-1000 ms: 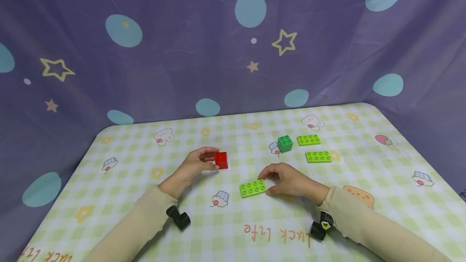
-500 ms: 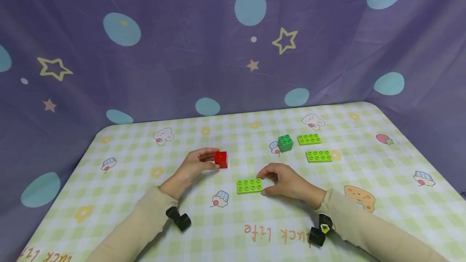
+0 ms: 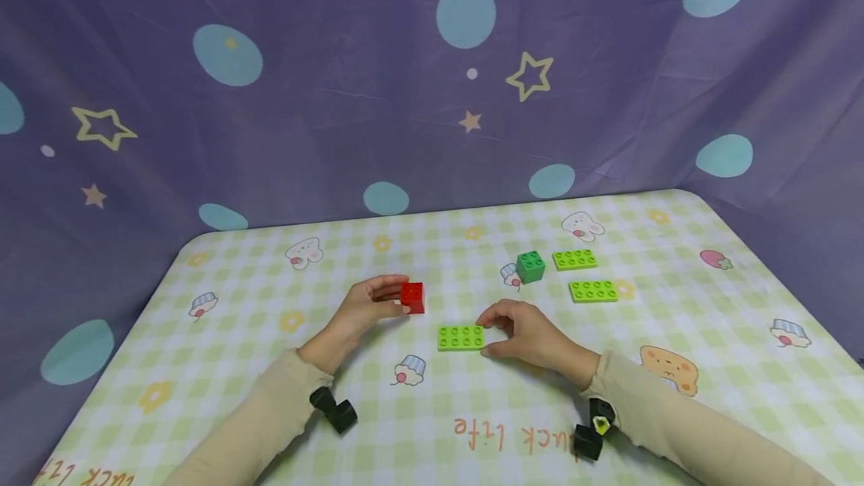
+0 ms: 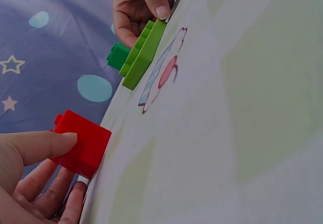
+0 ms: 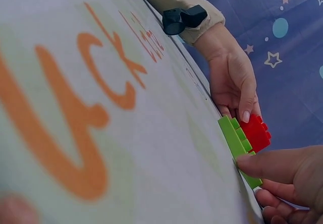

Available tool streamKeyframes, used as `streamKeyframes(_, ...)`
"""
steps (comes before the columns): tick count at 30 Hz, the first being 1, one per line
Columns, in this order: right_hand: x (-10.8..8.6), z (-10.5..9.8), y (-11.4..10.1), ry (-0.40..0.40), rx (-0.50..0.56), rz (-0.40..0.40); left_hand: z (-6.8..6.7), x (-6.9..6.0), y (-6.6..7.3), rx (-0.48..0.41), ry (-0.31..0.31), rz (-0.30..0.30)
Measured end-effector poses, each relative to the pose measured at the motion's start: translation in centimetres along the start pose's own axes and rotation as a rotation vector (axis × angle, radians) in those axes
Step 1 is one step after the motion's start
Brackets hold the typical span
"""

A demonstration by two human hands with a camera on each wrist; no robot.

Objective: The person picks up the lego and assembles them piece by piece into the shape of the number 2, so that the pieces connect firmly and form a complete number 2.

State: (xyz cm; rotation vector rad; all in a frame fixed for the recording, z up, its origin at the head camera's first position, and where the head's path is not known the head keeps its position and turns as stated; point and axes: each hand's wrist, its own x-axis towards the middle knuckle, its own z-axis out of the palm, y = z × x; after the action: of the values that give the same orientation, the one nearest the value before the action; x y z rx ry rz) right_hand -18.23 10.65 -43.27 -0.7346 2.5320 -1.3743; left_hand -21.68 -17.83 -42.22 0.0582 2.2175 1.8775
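Note:
My left hand [image 3: 355, 315] pinches a red brick [image 3: 412, 298] between thumb and fingers; in the left wrist view the thumb lies on one face of the red brick [image 4: 83, 146]. My right hand [image 3: 536, 336] holds the right end of a light green eight-stud plate [image 3: 460, 337], which lies flat with its studs up, nearer to me and right of the red brick. From the right wrist, the thumb is seen against the side of the green plate [image 5: 236, 141]. Brick and plate are apart in the head view.
Behind the right hand a dark green brick [image 3: 530, 267] stands beside two more light green plates, one farther back [image 3: 574, 259] and one nearer [image 3: 593, 291]. A checked cloth [image 3: 270, 426] covers the table, and a purple curtain [image 3: 324, 111] hangs behind it.
The light green plate in my right hand has turned from slanted to nearly straight across and shifted slightly left and away from me. My left hand and the red brick have barely moved.

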Motion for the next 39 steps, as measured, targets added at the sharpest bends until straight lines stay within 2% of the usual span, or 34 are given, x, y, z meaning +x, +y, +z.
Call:
streamKeyframes(9, 0.2, 0.0, -0.1, 0.01, -0.02, -0.013, -0.4, -0.2, 0.2, 0.024, 0.002, -0.01)
streamKeyframes(20, 0.4, 0.1, -0.1, 0.019, -0.003, -0.006, -0.6, -0.6, 0.5, -0.087, 0.017, -0.022)
streamKeyframes(31, 0.2, 0.0, -0.1, 0.035, 0.01, 0.01, 1.5, -2.0, 1.3, -0.12, -0.059, -0.008)
streamKeyframes(39, 0.2, 0.0, 0.1, 0.025, 0.036, 0.018, 3.3, -2.9, 1.3, -0.114, -0.096, -0.01)
